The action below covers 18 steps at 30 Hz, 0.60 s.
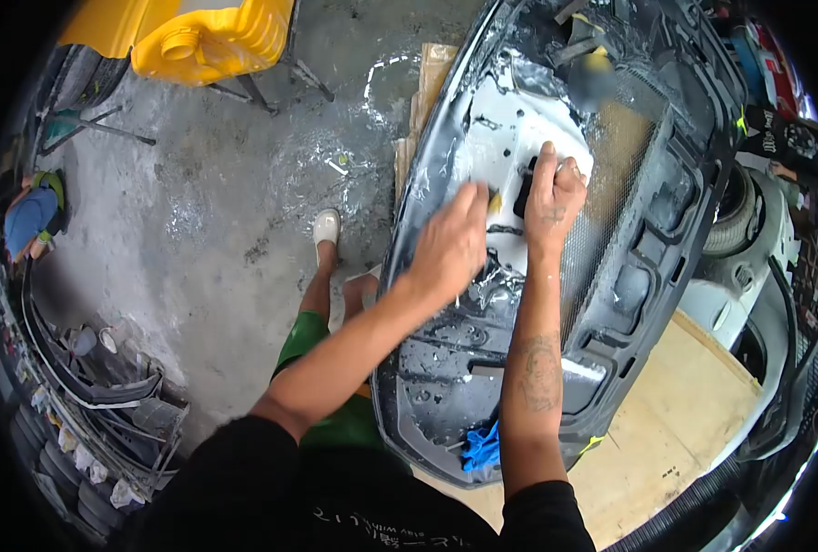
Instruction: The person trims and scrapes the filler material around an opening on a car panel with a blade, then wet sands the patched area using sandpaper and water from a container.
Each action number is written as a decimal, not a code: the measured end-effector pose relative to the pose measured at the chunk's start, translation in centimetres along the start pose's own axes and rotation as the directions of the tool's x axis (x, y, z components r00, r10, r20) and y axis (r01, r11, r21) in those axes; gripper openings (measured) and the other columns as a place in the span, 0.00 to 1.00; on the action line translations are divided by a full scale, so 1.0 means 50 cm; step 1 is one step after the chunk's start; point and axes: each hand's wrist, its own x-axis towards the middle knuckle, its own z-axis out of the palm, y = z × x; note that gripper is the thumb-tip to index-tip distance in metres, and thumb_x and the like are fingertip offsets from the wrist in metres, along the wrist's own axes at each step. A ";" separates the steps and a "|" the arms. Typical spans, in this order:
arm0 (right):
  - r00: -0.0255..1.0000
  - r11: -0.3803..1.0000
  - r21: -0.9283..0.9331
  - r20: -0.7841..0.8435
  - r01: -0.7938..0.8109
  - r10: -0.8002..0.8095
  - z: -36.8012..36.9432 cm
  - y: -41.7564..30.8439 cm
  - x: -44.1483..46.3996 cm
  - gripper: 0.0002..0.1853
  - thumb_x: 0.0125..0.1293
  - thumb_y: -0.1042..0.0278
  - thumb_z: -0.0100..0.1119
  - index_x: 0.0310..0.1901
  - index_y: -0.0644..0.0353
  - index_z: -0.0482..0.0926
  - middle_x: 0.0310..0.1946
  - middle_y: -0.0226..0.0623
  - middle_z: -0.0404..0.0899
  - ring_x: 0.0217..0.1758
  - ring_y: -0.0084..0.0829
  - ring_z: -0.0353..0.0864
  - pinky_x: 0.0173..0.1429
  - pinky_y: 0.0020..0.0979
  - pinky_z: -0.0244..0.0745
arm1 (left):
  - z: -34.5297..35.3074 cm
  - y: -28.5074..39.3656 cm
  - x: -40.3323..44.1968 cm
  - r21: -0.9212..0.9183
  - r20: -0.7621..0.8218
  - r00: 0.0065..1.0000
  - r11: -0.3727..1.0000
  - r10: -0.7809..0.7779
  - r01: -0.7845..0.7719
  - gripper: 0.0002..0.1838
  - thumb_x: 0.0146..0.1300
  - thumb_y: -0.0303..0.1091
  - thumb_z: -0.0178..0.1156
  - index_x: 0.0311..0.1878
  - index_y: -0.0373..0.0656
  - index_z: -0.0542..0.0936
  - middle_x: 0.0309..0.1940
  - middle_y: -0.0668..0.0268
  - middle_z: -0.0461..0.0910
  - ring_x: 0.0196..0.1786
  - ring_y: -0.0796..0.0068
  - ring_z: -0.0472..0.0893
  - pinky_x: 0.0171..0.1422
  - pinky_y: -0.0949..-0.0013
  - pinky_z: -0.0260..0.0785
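Observation:
A large black plastic car part with ribs and a mesh strip lies in front of me, and a glossy white area covers part of its inside. Over that white area, my right hand is closed around a flat black piece, its thumb pointing away from me. My left hand, slightly blurred, is closed just to the left. A small tan-yellow piece shows by its fingertips; its kind is unclear. A blue cloth or glove rests at the part's near end.
Cardboard sticks out under the part's left edge; a tan board lies at the right. A yellow jerrycan stands at the upper left. Stacked car parts line the left side. Another person is at the far left.

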 end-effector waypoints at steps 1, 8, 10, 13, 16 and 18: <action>1.000 1.000 0.009 -0.020 0.001 -0.001 -0.001 -0.001 -0.003 0.20 0.72 0.66 0.61 0.22 0.69 0.78 0.20 0.49 0.76 0.28 0.48 0.73 0.46 0.49 0.64 | 0.007 -0.024 0.031 0.030 0.008 1.000 0.999 0.020 -0.020 0.23 0.62 0.19 0.57 0.62 0.24 0.75 0.48 0.46 0.78 0.43 0.44 0.84 0.46 0.50 0.79; 0.998 0.997 0.031 0.015 -0.066 0.066 -0.005 -0.007 -0.005 0.21 0.72 0.67 0.62 0.20 0.68 0.76 0.17 0.49 0.74 0.28 0.48 0.71 0.53 0.50 0.65 | 0.002 -0.015 0.039 -0.010 0.003 0.999 0.999 -0.038 0.038 0.22 0.66 0.19 0.55 0.63 0.24 0.74 0.47 0.44 0.77 0.42 0.41 0.83 0.46 0.49 0.78; 0.998 0.998 0.024 -0.014 -0.063 0.063 -0.004 -0.008 -0.003 0.21 0.72 0.66 0.62 0.20 0.68 0.77 0.17 0.49 0.73 0.28 0.49 0.71 0.54 0.50 0.66 | 0.004 -0.015 0.055 -0.010 -0.065 0.998 1.000 -0.020 0.019 0.21 0.68 0.19 0.55 0.63 0.25 0.76 0.45 0.45 0.77 0.41 0.38 0.83 0.45 0.48 0.77; 0.999 1.000 0.017 -0.028 -0.020 0.020 0.004 0.011 0.002 0.21 0.72 0.66 0.61 0.21 0.69 0.78 0.18 0.50 0.74 0.29 0.50 0.72 0.52 0.51 0.65 | -0.017 0.020 -0.002 -0.059 -0.004 1.000 0.998 -0.029 0.028 0.21 0.67 0.19 0.54 0.63 0.24 0.74 0.49 0.43 0.77 0.44 0.39 0.83 0.48 0.48 0.78; 0.999 0.999 -0.031 -0.015 0.043 -0.044 0.006 0.015 -0.004 0.22 0.72 0.65 0.61 0.21 0.70 0.77 0.22 0.53 0.76 0.29 0.52 0.72 0.51 0.52 0.66 | -0.011 -0.009 0.038 -0.062 0.012 0.999 0.997 -0.035 0.035 0.20 0.67 0.19 0.55 0.62 0.25 0.75 0.46 0.44 0.76 0.41 0.39 0.82 0.45 0.49 0.76; 0.999 0.998 -0.049 -0.038 0.030 -0.032 0.009 0.022 -0.012 0.21 0.72 0.65 0.61 0.21 0.69 0.78 0.21 0.53 0.75 0.29 0.53 0.72 0.51 0.53 0.66 | -0.013 -0.009 0.035 -0.093 -0.007 0.999 0.995 -0.036 0.035 0.20 0.66 0.16 0.56 0.62 0.25 0.76 0.43 0.45 0.75 0.38 0.40 0.82 0.42 0.52 0.75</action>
